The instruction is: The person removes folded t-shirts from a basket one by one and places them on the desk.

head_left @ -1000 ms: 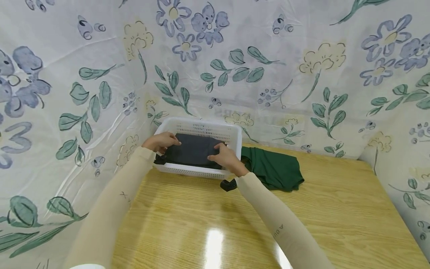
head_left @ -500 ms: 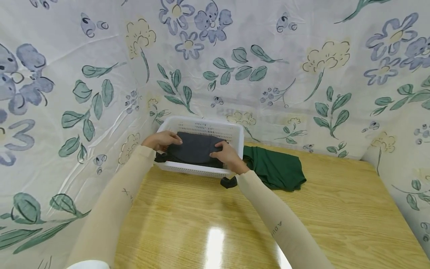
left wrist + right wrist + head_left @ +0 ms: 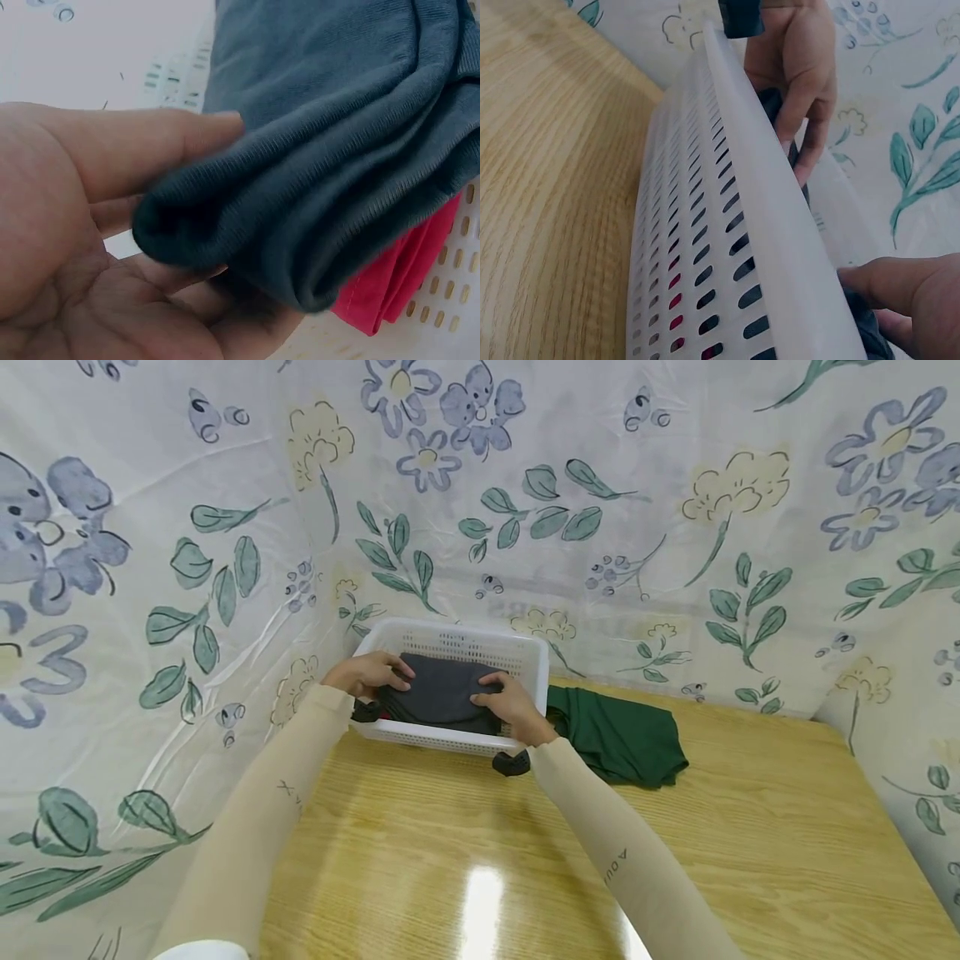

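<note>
A folded dark grey garment (image 3: 444, 692) lies inside a white perforated plastic basket (image 3: 450, 736). My left hand (image 3: 371, 673) holds its left end, thumb on top and fingers underneath, as the left wrist view shows its stacked folds (image 3: 300, 180). At the other end, my right hand (image 3: 513, 707) grips the garment between thumb and fingers, just inside the basket's right wall. Beneath the grey folds, a red cloth (image 3: 367, 304) shows in the left wrist view. Most of the right hand's fingers are hidden in the right wrist view, where the basket wall (image 3: 697, 217) fills the middle.
A dark green folded cloth (image 3: 630, 739) lies on the wooden table (image 3: 420, 835) right of the basket. Flowered white fabric (image 3: 600, 585) hangs behind and at both sides, close to the basket's back and left. A black wrist device (image 3: 512, 764) sits beneath my right wrist.
Both hands keep their hold at the garment's ends with little movement. A bit of red now shows near the left hand. The whole head view has shifted slightly rightward.
</note>
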The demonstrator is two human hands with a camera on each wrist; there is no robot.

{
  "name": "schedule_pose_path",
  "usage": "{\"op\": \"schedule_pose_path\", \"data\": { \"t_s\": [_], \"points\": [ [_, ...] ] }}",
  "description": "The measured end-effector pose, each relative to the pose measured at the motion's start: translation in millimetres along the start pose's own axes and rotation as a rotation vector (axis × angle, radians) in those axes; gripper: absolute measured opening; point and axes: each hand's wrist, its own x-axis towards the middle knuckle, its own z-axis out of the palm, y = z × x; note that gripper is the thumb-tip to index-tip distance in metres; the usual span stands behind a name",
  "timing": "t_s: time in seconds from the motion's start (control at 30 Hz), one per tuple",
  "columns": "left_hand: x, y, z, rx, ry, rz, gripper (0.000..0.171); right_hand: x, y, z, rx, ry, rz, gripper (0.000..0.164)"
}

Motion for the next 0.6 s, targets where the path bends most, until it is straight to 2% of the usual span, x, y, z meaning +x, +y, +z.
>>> {"op": "schedule_pose_path", "data": {
  "t_s": [0.23,0.4,0.6],
  "points": [
    [0.7,0.6,-0.3,0.002,0.048,0.000,0.044,3.2,1.3,0.0,0.003,-0.016,-0.005,0.042],
    [0.4,1.7,0.8,-0.011,0.081,0.012,0.044,2.3,0.0,-2.1,0.058,-0.040,-0.013,0.043],
    [-5.9,8.6,-2.0,0.009,0.125,0.014,0.044,1.3,-4.9,-7.3,0.068,-0.036,-0.070,0.044]
  ]
}}
